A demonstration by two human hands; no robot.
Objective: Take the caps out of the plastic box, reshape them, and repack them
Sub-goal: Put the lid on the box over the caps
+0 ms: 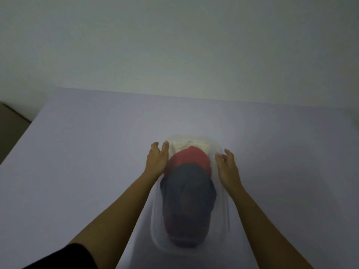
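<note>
Currently my left hand (156,162) and right hand (228,167) flank the clear plastic box (155,224), fingers loose, gripping nothing; a lopsided lift could spill the dark blue cap (188,195).

We see the left hand (156,162) and right hand (229,169) bare, with 1 black sleeve (64,257) on the left upper arm.
</note>
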